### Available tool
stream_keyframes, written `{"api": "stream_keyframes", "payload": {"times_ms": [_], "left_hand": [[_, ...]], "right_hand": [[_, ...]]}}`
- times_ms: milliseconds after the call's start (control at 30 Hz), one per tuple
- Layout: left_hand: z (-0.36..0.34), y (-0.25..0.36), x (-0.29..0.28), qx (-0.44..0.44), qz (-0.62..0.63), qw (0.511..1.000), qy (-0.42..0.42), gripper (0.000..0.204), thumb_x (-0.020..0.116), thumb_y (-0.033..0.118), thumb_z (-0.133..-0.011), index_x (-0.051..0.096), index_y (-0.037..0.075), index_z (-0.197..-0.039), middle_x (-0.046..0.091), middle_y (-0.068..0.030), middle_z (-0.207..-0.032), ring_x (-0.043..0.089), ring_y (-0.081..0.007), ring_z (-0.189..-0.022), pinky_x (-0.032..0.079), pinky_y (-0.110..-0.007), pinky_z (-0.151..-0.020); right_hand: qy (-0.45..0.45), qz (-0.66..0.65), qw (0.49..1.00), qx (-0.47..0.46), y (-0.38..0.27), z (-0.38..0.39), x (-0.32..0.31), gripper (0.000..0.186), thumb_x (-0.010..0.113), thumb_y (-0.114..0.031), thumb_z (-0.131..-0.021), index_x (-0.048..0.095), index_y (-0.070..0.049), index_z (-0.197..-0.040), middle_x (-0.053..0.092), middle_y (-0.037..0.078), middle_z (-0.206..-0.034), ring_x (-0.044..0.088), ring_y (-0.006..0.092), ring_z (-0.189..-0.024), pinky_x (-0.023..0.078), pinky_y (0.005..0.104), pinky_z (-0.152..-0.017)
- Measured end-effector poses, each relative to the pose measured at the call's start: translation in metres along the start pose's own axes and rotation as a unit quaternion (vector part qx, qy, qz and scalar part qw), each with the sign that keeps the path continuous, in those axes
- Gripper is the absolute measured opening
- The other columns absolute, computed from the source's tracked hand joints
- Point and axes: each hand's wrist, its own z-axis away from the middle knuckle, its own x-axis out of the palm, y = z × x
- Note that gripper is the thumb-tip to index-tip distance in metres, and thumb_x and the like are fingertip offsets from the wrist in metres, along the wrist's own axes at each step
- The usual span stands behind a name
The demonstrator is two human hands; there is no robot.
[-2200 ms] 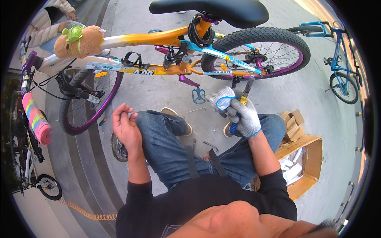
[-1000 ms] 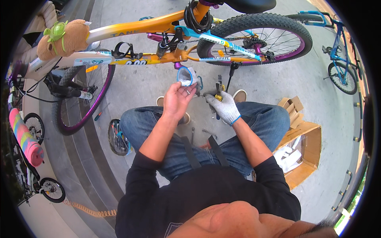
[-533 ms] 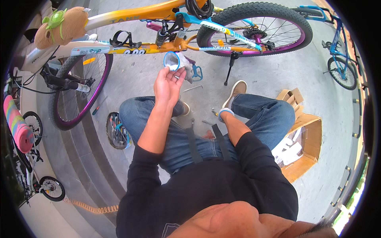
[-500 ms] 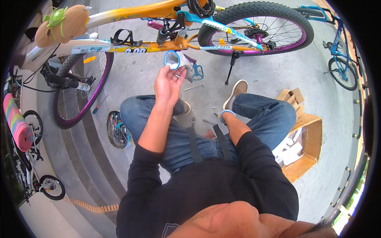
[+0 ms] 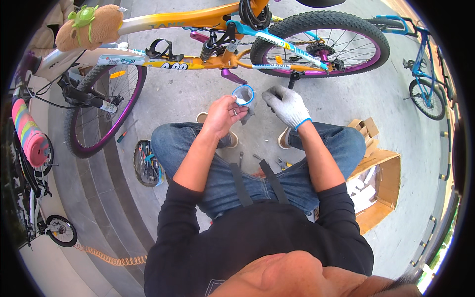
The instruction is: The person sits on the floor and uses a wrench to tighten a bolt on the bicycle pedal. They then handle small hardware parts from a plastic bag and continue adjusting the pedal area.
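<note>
White knit glove with a blue cuff (image 5: 249, 103) is hanging near the orange-and-white metal bicycle (image 5: 213, 22); the right hand (image 5: 287, 105) is already wearing 1 matching glove (image 5: 295, 111), though I cannot tell whether its fingers are pinching anything; the left hand (image 5: 220, 115), not yet covered, is pinching the loose cuff.

A wide fisheye camera on the person's head (image 5: 297, 277) looks steeply down past the near chest (image 5: 267, 237) to the far bicycle (image 5: 230, 58).
</note>
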Motion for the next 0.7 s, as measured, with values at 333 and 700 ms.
{"api": "stream_keyframes", "payload": {"times_ms": [333, 700], "left_hand": [[-0.005, -0.059, 0.02, 0.076, -0.097, 0.992, 0.023, 0.017, 0.061, 0.021, -0.109, 0.063, 0.008, -0.118, 0.07, -0.0031, -0.111, 0.063, -0.0101, -0.098, 0.048, -0.03, -0.085], [-0.011, -0.036, -0.004, 0.109, -0.355, 0.927, 0.048, 0.02, 0.065, 0.02, -0.099, 0.064, 0.0, -0.097, 0.073, -0.0089, -0.09, 0.069, -0.016, -0.081, 0.055, -0.034, -0.074]], "right_hand": [[-0.128, -0.566, 0.796, 0.171, 0.042, 0.031, 0.092, 0.049, 0.071, -0.021, -0.107, 0.057, 0.0, -0.149, 0.067, 0.013, -0.14, 0.069, 0.0265, -0.123, 0.059, 0.0419, -0.109], [0.062, -0.17, 0.977, 0.109, 0.053, 0.012, 0.052, 0.045, 0.078, -0.036, -0.097, 0.073, 0.001, -0.123, 0.078, 0.014, -0.096, 0.075, 0.0214, -0.086, 0.06, 0.0368, -0.079]]}}
